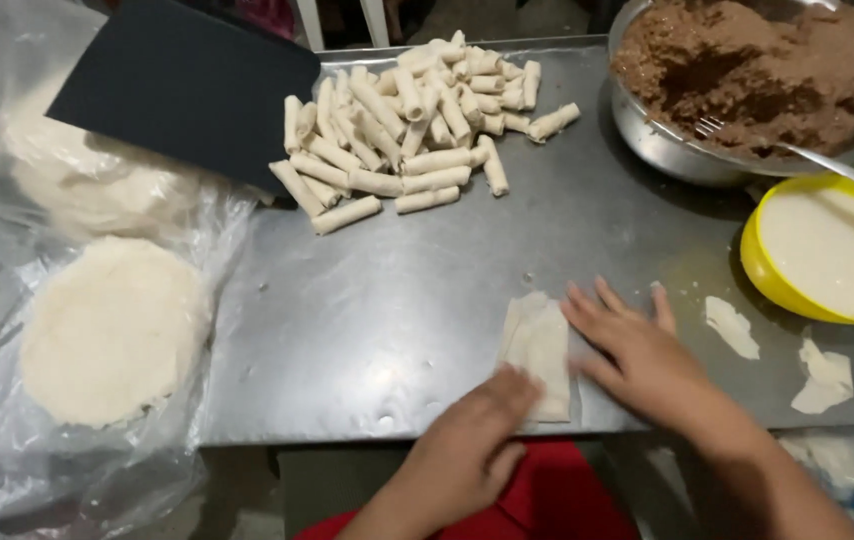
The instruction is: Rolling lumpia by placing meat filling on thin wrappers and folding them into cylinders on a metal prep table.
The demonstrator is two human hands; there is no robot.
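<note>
Both hands lay on a thin pale folded wrapper sheet (539,352) near the front edge of the grey steel table (387,310): the left hand (472,450) pressed its lower corner, the right hand (637,350) lay flat, fingers spread, on its right side. Behind them lay a heap of pale rolled spring rolls (412,120). A steel bowl of brown minced filling (747,70), apparently with a fork in it, stood beside a yellow bowl of white paste (827,255). A round stack of white wrappers (112,330) lay on clear plastic at left.

Dull steel worktable (397,330), dim floor below, white chair legs (312,22) behind
</note>
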